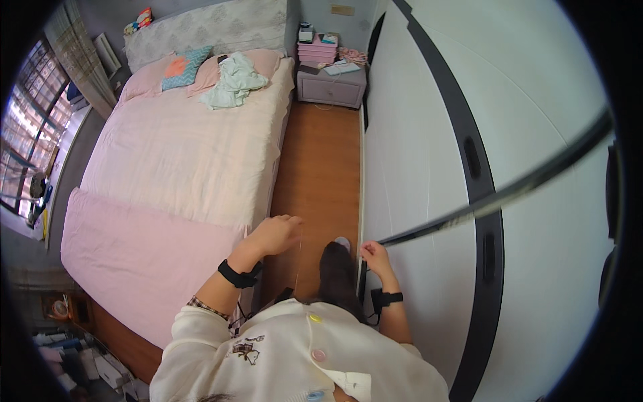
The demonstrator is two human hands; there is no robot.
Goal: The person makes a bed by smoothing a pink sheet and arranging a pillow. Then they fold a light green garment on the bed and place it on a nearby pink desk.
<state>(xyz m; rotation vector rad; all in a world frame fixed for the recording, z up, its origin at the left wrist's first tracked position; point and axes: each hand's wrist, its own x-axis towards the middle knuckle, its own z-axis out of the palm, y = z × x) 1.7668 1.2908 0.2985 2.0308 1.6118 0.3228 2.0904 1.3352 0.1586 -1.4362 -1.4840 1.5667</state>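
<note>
My left hand [281, 234] is over the gap between the bed and the wardrobe, its fingers blurred and curled. A thin pale strand seems to hang below those fingers; whether they grip it I cannot tell. My right hand [372, 251] is beside the white sliding wardrobe door [422, 151], fingertips bent by the lower end of a dark strip [437, 223] that crosses the view to the upper right. Contact between that hand and the strip is unclear. A black band is around each wrist. The bed [166, 151] lies to the left under a cream sheet and pink cover.
A grey nightstand [329, 90] with stacked pink drawers [317, 50] stands at the far end of the wooden floor [321, 166]. Mint-coloured cloth [236, 80] and a patterned pillow [186, 68] lie on the bed. Various items crowd the lower left corner.
</note>
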